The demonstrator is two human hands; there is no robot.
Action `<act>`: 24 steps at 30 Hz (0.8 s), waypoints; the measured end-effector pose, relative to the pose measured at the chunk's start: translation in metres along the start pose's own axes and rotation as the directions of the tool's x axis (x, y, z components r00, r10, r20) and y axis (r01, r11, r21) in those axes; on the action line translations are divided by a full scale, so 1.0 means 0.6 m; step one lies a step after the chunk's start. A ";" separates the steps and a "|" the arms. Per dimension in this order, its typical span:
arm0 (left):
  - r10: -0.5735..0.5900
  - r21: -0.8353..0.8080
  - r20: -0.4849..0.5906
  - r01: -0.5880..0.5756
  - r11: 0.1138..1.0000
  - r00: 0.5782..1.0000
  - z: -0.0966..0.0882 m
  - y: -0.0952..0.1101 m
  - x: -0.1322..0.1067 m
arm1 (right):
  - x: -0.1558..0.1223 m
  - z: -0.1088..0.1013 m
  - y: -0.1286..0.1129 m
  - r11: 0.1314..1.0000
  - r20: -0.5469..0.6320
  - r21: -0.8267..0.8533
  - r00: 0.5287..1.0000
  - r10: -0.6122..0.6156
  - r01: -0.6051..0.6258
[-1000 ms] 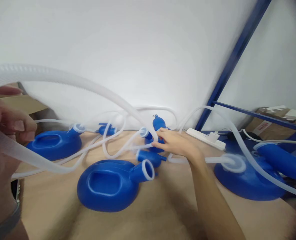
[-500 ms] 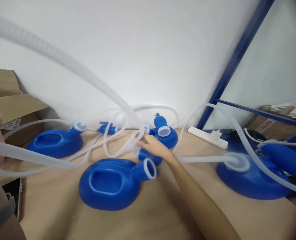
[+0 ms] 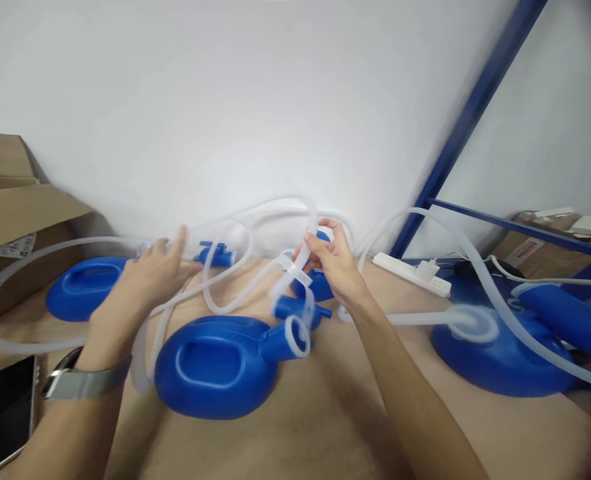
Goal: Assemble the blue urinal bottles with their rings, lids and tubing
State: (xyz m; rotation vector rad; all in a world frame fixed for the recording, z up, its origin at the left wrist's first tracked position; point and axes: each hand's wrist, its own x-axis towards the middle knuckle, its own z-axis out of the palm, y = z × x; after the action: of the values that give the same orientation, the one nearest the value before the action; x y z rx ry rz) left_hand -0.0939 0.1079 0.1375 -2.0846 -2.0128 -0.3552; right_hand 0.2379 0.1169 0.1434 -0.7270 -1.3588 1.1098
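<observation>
My right hand (image 3: 331, 263) is closed in a pinch on a clear plastic tube (image 3: 295, 270) lifted above a small blue fitting (image 3: 295, 310). My left hand (image 3: 148, 280) reaches forward over the tangle of clear tubes (image 3: 225, 267), fingers blurred and partly spread; a tube runs under its palm. A blue plastic basin with a spout (image 3: 218, 365) lies on the brown table just below both hands. A second blue basin (image 3: 82, 287) lies behind my left hand.
A third blue basin (image 3: 500, 353) with a tube in its neck sits at the right. A white power strip (image 3: 415, 273) lies by a blue metal shelf post (image 3: 468, 123). A cardboard box (image 3: 10, 213) stands at left, a phone (image 3: 0, 413) at the lower left.
My left hand dropped from the left edge near the camera to the tubes on the table. The big corrugated hose fell out of the upper view. My right hand lifted a tube end.
</observation>
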 end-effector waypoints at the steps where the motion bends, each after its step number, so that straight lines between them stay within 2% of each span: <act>1: 0.008 0.064 0.008 -0.008 0.998 1.000 0.008 0.026 -0.003 | -0.004 0.001 -0.003 0.999 -0.032 -0.032 0.999 -0.032 0.031; 3: 0.159 0.125 -0.054 -0.152 0.981 0.986 0.015 0.069 -0.007 | -0.014 0.000 -0.006 0.988 -0.061 -0.137 0.995 -0.083 0.074; 5: 0.334 0.088 -0.087 -0.326 0.941 0.939 0.006 0.099 -0.012 | -0.026 -0.007 -0.004 0.958 -0.035 -0.279 0.996 -0.080 0.068; 8: 0.518 -0.119 -0.038 -0.518 0.847 0.855 -0.027 0.131 -0.027 | -0.044 -0.023 0.003 0.917 0.035 -0.395 0.997 0.073 -0.053; 11: 0.609 -0.296 0.025 -0.576 0.762 0.793 -0.053 0.156 -0.056 | -0.063 -0.042 -0.001 0.907 0.148 -0.400 0.967 0.208 -0.134; 14: 0.626 -0.355 0.176 -0.544 0.761 0.760 -0.048 0.166 -0.086 | -0.079 -0.064 -0.025 0.852 0.275 -0.522 0.937 0.214 -0.042; 16: 0.586 -0.332 0.279 -0.496 0.802 0.761 -0.033 0.163 -0.097 | -0.085 -0.079 -0.046 0.730 0.314 -0.675 0.937 0.155 0.105; 18: 0.551 -0.302 0.335 -0.467 0.831 0.764 -0.017 0.156 -0.098 | -0.089 -0.097 -0.064 0.522 0.373 -0.798 0.927 0.033 0.302; 21: 0.527 -0.278 0.338 -0.452 0.848 0.780 -0.002 0.142 -0.089 | -0.094 -0.124 -0.083 0.186 0.525 -0.825 0.846 -0.092 0.533; 22: 0.518 -0.266 0.325 -0.450 0.853 0.791 0.000 0.137 -0.085 | -0.096 -0.131 -0.088 0.113 0.571 -0.807 0.815 -0.098 0.580; 24: 0.506 -0.235 0.299 -0.451 0.861 0.809 0.001 0.126 -0.081 | -0.101 -0.139 -0.095 0.060 0.655 -0.750 0.752 -0.070 0.659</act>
State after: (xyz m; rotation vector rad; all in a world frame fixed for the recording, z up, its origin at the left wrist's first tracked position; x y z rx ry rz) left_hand -0.0199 0.0596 0.1218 -2.8254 -1.5512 -0.0413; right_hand 0.3376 0.0571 0.1615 -0.8928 -2.5778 -0.3405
